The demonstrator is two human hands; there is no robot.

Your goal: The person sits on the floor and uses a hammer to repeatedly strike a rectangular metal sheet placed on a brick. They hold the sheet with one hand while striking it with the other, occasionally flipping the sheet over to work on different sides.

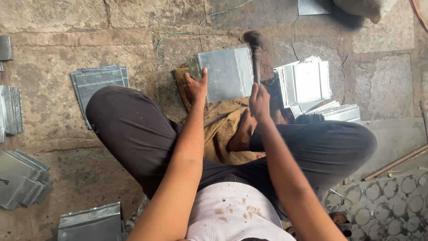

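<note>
Stone-slab floor [53,111], seen from above over crossed legs. Right hand [259,101] closed round handle of hammer [256,53], head raised and blurred above work. Left hand [196,87] spread flat, pinning near-left edge of folded sheet-metal piece [227,73] on brown sacking [223,120]. Sheet judged thin, light, stiff yet dentable, smooth and probably sharp-edged; best held flat by palm on face, away from cut rims. Stacks of similar pieces [307,82] just right, more [96,80] left.

Left hand [196,87] on metal sheet [227,73], hammer [255,53] (blurred) in right hand [259,101]
</note>
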